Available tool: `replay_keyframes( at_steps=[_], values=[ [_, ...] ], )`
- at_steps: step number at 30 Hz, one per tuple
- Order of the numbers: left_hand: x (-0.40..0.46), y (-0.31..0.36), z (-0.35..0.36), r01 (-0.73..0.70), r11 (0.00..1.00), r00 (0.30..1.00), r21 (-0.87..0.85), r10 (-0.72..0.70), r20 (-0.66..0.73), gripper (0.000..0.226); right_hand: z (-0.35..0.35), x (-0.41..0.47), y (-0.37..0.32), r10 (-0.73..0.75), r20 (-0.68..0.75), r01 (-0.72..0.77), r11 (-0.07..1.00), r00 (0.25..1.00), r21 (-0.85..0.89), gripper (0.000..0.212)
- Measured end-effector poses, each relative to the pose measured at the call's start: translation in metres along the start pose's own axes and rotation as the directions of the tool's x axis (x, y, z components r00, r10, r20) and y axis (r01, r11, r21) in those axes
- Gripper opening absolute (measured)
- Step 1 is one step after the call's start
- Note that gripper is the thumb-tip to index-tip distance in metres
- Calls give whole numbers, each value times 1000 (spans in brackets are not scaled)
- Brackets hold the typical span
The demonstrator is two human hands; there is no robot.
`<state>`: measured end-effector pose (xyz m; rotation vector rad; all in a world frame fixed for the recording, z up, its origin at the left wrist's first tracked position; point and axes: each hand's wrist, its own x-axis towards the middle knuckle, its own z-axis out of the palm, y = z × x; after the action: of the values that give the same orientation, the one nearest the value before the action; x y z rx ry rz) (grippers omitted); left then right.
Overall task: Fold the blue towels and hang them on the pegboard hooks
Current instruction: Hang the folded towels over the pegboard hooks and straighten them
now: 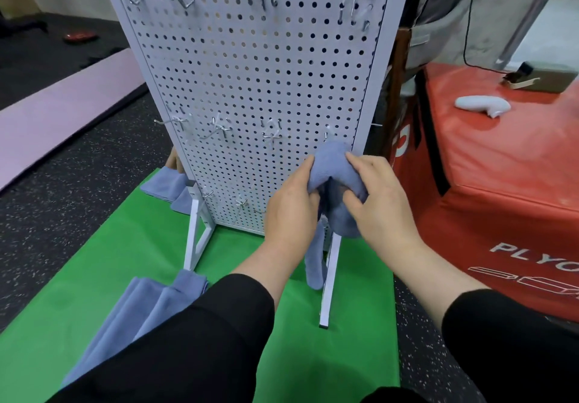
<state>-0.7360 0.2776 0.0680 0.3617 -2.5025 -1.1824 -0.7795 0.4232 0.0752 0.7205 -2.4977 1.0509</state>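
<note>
Head view. A white pegboard (250,89) stands upright on its legs on a green mat (125,261) spread over dark speckled floor. Rows of wire hooks (219,125) project from the board at the top, at mid-height and near the bottom.

Both hands work one blue towel (336,167) bunched against the lower right part of the board, just below the rightmost mid-row hook (327,131); whether the cloth is caught on that hook cannot be told. The left hand (294,208) grips the towel's left side, fingers curled into the fabric. The right hand (379,195) grips the right side, thumb on top and fingers tucked under the fold. A tail of the towel hangs down between the forearms, in front of the board's right leg (329,283).

A second blue towel (134,315) lies in long folds on the mat at lower left, partly under the left black sleeve (203,340). More blue cloth (166,184) lies on the mat behind the board's left edge.

To the right stands a red padded box (501,199), which carries a white object (482,106) on its top.
</note>
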Motion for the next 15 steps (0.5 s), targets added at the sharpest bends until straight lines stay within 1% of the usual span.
replay_keyframes(
  at_steps=[4,7,10,12,15],
  values=[
    [-13,-5,6,34,994,997,-100,-26,74,73,13,-14,-1,97,-6,-96,992,995,85,63],
    [-18,-18,7,93,977,992,-189,-74,106,67,19,-22,-3,164,-5,-163,980,986,111,61],
    [-18,-31,8,146,979,984,-142,-129,124,56,20,-26,-6,205,4,-204,971,979,129,60],
    [-17,-37,8,149,982,982,-114,-133,137,60,20,-30,-7,228,18,-229,966,973,124,59],
    [-22,-44,8,99,988,971,-116,-71,229,65,22,-39,-7,272,50,-276,954,961,115,56]
  ],
)
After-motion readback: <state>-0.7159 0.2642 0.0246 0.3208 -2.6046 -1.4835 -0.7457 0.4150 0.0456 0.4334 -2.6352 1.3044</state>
